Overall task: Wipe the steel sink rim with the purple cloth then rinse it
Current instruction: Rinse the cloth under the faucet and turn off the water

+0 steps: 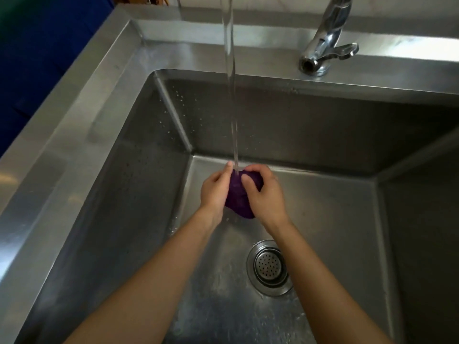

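Note:
The purple cloth [239, 198] is bunched into a wad low inside the steel sink, between both hands. My left hand [215, 189] grips its left side, fingers curled round it. My right hand [265, 193] grips its right side, fingers over the top and thumb on the front. A stream of water [229, 83] falls from above straight onto the cloth between my hands. The steel sink rim [74, 115] runs along the left and back of the basin.
The chrome tap base and lever [325, 48] stand on the back rim at the right. A round perforated drain strainer [269, 267] sits in the wet basin floor below my right wrist. Water droplets speckle the left sink wall. A dark blue surface lies beyond the left rim.

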`<action>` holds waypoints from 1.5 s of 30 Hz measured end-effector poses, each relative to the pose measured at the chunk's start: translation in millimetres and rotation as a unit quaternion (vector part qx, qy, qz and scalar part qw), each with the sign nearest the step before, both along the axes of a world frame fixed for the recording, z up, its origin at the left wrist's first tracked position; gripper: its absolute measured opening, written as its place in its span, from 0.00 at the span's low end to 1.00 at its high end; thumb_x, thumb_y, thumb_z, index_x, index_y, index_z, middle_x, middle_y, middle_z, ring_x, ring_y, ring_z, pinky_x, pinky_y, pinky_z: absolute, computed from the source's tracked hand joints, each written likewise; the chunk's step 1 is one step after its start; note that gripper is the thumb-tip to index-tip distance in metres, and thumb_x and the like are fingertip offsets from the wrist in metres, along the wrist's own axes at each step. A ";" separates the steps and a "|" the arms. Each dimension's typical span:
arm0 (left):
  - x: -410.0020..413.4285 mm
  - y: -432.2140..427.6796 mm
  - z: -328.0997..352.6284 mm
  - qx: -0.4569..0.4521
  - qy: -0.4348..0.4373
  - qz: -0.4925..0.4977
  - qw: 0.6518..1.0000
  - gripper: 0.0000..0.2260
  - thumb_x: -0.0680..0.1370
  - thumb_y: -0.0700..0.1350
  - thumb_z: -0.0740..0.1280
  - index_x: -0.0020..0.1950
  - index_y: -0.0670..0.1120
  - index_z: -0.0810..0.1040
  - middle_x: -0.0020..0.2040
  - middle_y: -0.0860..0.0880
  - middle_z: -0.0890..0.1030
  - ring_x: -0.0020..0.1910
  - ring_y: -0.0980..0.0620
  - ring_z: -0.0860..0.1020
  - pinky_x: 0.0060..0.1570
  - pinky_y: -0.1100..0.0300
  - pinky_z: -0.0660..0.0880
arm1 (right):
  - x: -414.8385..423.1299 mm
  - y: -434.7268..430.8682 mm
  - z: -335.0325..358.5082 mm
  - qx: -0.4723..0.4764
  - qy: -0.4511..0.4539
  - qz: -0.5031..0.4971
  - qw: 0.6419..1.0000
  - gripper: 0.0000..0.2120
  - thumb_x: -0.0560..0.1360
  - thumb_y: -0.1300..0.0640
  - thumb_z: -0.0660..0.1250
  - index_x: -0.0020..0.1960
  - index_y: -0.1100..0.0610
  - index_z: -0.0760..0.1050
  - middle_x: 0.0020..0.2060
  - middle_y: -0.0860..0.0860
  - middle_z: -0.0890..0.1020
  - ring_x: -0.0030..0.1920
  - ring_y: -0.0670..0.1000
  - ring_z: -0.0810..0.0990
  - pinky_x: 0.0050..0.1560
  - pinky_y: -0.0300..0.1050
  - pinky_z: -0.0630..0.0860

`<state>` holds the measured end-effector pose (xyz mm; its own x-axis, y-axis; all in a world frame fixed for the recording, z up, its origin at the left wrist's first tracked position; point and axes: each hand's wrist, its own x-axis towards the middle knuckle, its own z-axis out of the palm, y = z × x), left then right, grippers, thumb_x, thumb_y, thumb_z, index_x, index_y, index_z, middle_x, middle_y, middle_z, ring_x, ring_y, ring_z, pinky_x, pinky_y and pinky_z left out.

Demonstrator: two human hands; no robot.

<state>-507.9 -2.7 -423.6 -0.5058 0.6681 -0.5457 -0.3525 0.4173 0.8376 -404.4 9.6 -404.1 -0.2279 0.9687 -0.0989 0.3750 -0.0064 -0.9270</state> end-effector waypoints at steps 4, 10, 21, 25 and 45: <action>12.6 1.9 10.0 0.001 -0.075 0.035 0.997 0.16 0.78 0.49 0.63 0.34 0.44 0.79 0.29 0.47 0.79 0.28 0.51 0.78 0.33 0.63 0.75 | -24.1 -1.6 13.1 0.020 -0.042 -0.074 0.996 0.15 0.77 0.45 0.60 0.40 0.54 0.73 0.38 0.54 0.81 0.40 0.54 0.78 0.38 0.45 0.72; 18.8 -2.7 10.5 -0.008 0.136 -0.016 0.991 0.17 0.79 0.55 0.60 0.34 0.49 0.77 0.35 0.47 0.81 0.37 0.47 0.80 0.39 0.55 0.78 | -13.1 21.1 -12.6 -0.017 -0.112 -0.113 0.987 0.20 0.80 0.44 0.51 0.42 0.56 0.73 0.39 0.56 0.81 0.42 0.59 0.79 0.38 0.46 0.69; 12.0 -1.5 7.3 -0.067 0.150 -0.060 0.985 0.19 0.78 0.54 0.59 0.35 0.44 0.80 0.37 0.41 0.83 0.39 0.41 0.80 0.41 0.50 0.76 | -27.7 7.9 2.1 -0.007 -0.136 -0.099 0.986 0.16 0.80 0.46 0.55 0.43 0.55 0.73 0.37 0.51 0.78 0.37 0.53 0.75 0.32 0.43 0.64; 11.3 -10.1 13.1 -0.066 0.256 -0.069 0.962 0.17 0.80 0.53 0.56 0.39 0.46 0.76 0.39 0.42 0.80 0.42 0.43 0.78 0.42 0.55 0.72 | -14.4 5.8 -13.0 -0.055 -0.061 -0.070 0.994 0.17 0.80 0.46 0.53 0.47 0.56 0.74 0.38 0.52 0.78 0.40 0.54 0.77 0.36 0.44 0.67; -9.9 -21.4 38.2 -0.058 -0.207 -0.126 0.969 0.18 0.81 0.56 0.52 0.51 0.48 0.78 0.44 0.46 0.84 0.39 0.49 0.83 0.34 0.54 0.80 | -8.0 17.0 20.6 -0.129 0.064 -0.061 0.988 0.14 0.80 0.50 0.55 0.57 0.58 0.73 0.48 0.51 0.78 0.49 0.48 0.75 0.50 0.38 0.67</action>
